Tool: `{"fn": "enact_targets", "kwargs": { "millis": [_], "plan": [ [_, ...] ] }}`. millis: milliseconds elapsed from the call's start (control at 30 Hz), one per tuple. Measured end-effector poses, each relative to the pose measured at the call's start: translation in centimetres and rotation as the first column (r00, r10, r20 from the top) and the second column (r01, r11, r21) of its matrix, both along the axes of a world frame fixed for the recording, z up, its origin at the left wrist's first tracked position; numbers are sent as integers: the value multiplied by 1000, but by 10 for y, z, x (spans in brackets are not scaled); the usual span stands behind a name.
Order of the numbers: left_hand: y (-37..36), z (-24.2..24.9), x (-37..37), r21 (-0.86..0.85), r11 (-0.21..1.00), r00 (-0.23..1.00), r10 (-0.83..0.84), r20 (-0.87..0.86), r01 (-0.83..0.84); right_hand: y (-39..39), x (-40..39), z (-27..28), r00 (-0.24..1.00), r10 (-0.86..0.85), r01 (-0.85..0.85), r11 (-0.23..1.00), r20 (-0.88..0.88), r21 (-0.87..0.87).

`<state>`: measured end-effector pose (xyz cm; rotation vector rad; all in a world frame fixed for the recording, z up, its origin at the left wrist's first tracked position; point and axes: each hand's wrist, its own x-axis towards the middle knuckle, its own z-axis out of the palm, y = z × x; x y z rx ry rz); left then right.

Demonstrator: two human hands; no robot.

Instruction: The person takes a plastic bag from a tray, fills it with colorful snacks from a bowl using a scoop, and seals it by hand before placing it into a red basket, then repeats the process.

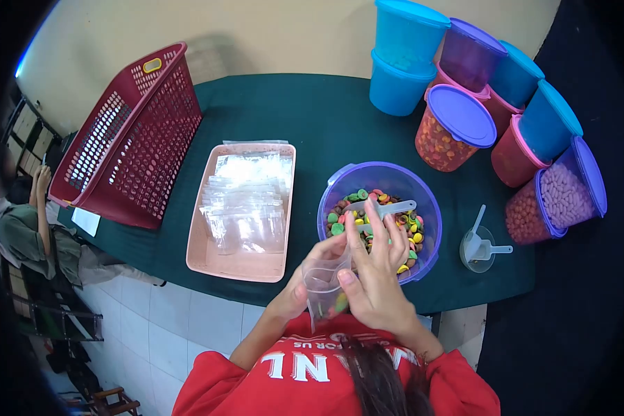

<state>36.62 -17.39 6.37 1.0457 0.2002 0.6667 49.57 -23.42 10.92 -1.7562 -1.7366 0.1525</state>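
Note:
My left hand (290, 297) is closed around a small clear plastic bag (324, 297), with a few colourful candies at its bottom. The bag's mouth faces up and looks parted. My right hand (381, 281) is beside it, fingers stretched out and apart, the thumb at the bag's rim. Beyond the hands stands a purple bowl (433, 201) of green, yellow, red and brown button-shaped candies (414, 236). A translucent scoop (399, 206) lies on the candies, partly hidden by my right fingers.
A pink tray (236, 267) holds stacked clear bags (246, 208). Left of it stands a maroon basket (145, 139). Lidded tubs of sweets (454, 128) line the right back. A small clear bowl (478, 262) holds scoops. Another person (31, 236) is at far left.

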Motion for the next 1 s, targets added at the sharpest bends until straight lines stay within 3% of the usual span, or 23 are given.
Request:
{"fn": "enact_targets", "kwargs": {
  "millis": [67, 100, 133, 200, 267, 333, 400, 467, 533, 633, 767, 800, 867, 933, 1000],
  "plan": [
    [5, -14, -1, -59, 998, 999, 9, 42, -7, 6, 16, 4, 967, 231, -229, 973, -107, 33],
    [8, -16, 0, -113, 994, 998, 0, 55, 6, 9, 23, 13, 964, 261, -252, 953, -38, 168],
    [11, -17, 1, -167, 986, 998, -8, 70, 20, 11, 31, 21, 962, 271, -262, 950, -32, 168],
    [16, -9, -2, -135, 988, 997, -65, 31, 68, 15, 41, 32, 829, 560, -555, 824, -12, 111],
    [20, -8, 2, -20, 985, 985, -173, -13, 173, 23, 36, 38, 836, 549, -546, 825, 27, 147],
    [21, -12, 6, -44, 986, 986, -160, 48, 162, 28, 37, 35, 763, 640, -645, 762, 96, 48],
    [24, -6, 10, 130, 991, 999, 23, 42, -28, 29, 36, 43, 748, 654, -661, 750, 116, 29],
    [21, -7, 10, 45, 999, 998, 18, 58, -21, 31, 35, 48, 739, 652, -650, 756, 172, -73],
    [27, -8, 4, -32, 998, 996, -55, -71, 53, 34, 34, 41, 717, 685, -679, 728, 131, -95],
    [37, -24, 0, -34, 992, 990, -125, -68, 123, 36, 38, 39, 714, 700, -695, 710, 15, -111],
    [31, -18, 3, 12, 998, 997, -63, -53, 64, 20, 46, 54, 811, 583, -584, 812, -45, -1],
    [31, -19, 4, 19, 999, 997, -50, -51, 51, 19, 53, 53, 855, 518, -511, 852, -38, 110],
    [29, -25, -3, -2, 996, 995, -95, -34, 95, 26, 73, 42, 942, 335, -331, 938, -24, 99],
    [26, -19, -6, -5, 1000, 1000, -23, -18, 23, 46, 90, 21, 968, 227, -219, 972, 106, -85],
    [22, -29, -12, 23, 999, 1000, -26, -15, 27, 56, 108, -33, 818, 137, -57, 986, 559, -159]
  ]
}}
